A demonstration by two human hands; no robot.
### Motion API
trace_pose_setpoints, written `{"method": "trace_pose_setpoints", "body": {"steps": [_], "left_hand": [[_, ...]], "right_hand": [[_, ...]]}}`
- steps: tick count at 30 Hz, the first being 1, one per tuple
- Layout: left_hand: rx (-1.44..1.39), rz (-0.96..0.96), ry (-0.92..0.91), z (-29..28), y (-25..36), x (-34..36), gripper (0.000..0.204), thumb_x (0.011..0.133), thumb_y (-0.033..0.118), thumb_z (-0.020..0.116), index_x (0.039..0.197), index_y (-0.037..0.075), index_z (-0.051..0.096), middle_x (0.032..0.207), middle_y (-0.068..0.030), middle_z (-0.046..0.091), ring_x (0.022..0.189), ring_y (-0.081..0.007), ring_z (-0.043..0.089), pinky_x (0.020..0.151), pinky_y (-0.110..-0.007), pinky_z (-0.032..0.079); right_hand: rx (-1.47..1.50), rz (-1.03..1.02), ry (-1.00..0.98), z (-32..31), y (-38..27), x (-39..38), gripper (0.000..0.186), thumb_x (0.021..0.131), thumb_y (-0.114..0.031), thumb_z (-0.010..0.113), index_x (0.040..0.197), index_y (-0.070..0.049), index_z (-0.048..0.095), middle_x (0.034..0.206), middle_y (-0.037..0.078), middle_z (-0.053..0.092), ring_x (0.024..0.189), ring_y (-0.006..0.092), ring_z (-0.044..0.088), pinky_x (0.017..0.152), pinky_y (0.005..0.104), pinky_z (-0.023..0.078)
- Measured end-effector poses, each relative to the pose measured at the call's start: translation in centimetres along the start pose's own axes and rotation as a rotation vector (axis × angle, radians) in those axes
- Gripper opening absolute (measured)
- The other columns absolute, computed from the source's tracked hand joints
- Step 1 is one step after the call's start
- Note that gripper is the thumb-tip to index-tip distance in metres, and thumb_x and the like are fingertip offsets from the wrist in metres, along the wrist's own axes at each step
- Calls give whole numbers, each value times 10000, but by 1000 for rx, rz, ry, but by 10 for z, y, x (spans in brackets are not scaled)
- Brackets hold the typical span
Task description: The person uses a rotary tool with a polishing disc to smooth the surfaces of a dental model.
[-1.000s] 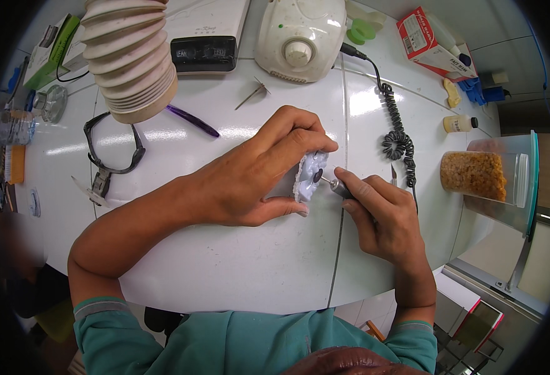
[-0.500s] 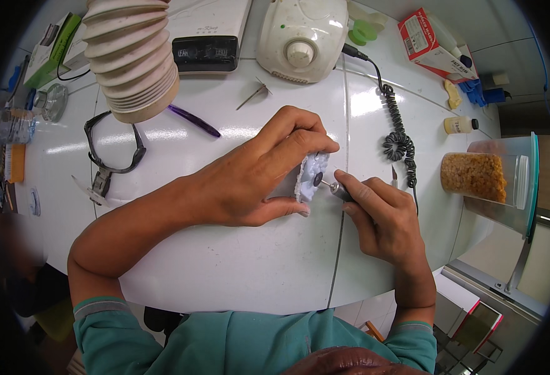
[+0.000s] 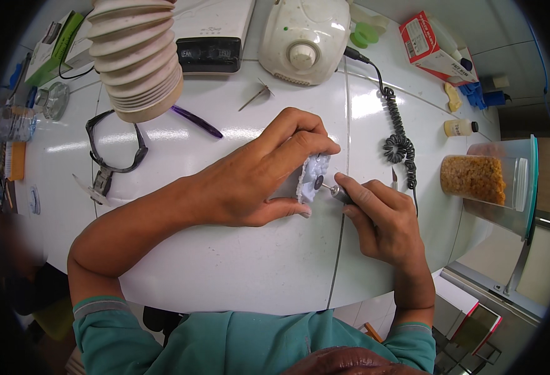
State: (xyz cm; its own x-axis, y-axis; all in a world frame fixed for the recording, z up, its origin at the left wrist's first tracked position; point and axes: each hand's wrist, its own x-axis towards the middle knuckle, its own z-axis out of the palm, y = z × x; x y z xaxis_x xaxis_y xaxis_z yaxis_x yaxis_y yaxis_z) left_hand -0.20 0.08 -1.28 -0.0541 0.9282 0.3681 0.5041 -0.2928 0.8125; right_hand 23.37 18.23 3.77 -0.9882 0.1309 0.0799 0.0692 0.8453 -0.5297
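Note:
Between its thumb and fingers, my left hand [image 3: 275, 169] grips a pale blue-white dental cast [image 3: 315, 170] by its edges, over the middle of the table. My right hand [image 3: 384, 215] is closed round a rotary handpiece [image 3: 341, 194], whose metal shank points left. At the tip sits a small dark disc [image 3: 318, 182], which lies against or just in front of the cast's face; I cannot tell whether it touches. Part of the cast is covered by my left fingers.
A ribbed suction hose [image 3: 138, 62] hangs at upper left above magnifier glasses [image 3: 115, 156] and a purple pen-like tool [image 3: 197, 121]. At the back stands a cream control unit [image 3: 304, 40] with a coiled black cord [image 3: 400, 125]. A knife [image 3: 394, 178] and a jar of amber granules [image 3: 474, 178] lie right.
The view has shifted very slightly. Both hands keep their grips, and the disc stays at the cast's face with hardly any visible movement.

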Motion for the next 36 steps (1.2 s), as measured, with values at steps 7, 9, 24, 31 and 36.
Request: {"method": "trace_pose_setpoints", "body": {"steps": [7, 9, 24, 31, 36], "left_hand": [[13, 2, -4, -2, 3, 0, 911, 785, 161, 1029, 1562, 62, 563, 1487, -190, 547, 1420, -388, 563, 1199, -491, 503], [19, 7, -5, -2, 5, 0, 907, 791, 166, 1026, 1562, 58, 562, 1495, -192, 547, 1423, -388, 564, 1205, -490, 498], [-285, -152, 19, 2, -7, 6, 1083, 811, 154, 1056, 1682, 48, 421, 1552, -124, 513, 1515, -276, 554, 1286, -427, 474], [-333, -116, 129, -2, -13, 5, 1047, 814, 163, 1057, 1660, 26, 455, 1754, -126, 294, 1545, -265, 525, 1308, -461, 470], [-322, -59, 246, 1, -20, 5, 1014, 820, 170, 1052, 1643, 25, 479, 1801, -126, 215, 1569, -264, 488, 1295, -477, 496]], "right_hand": [[31, 37, 32, 1, -3, -1, 537, 981, -23, 811, 1511, -63, 731, 859, 105, 657, 671, 292, 645, 626, 441, 546], [54, 57, 79, 2, -3, -3, 524, 992, -22, 806, 1509, -58, 731, 856, 112, 651, 671, 299, 643, 630, 444, 546], [-109, 181, 557, -32, 23, -12, 404, 1050, -164, 809, 1425, -43, 718, 1004, 184, 788, 819, 348, 782, 732, 429, 601], [618, 508, 261, -124, 33, 92, 335, 986, -188, 839, 1227, 30, 756, 825, 37, 698, 594, 80, 579, 515, 279, 469], [811, 693, 117, -96, 54, 166, 225, 1003, -189, 850, 1046, 10, 755, 792, 37, 686, 582, 77, 554, 478, 255, 420]]}}
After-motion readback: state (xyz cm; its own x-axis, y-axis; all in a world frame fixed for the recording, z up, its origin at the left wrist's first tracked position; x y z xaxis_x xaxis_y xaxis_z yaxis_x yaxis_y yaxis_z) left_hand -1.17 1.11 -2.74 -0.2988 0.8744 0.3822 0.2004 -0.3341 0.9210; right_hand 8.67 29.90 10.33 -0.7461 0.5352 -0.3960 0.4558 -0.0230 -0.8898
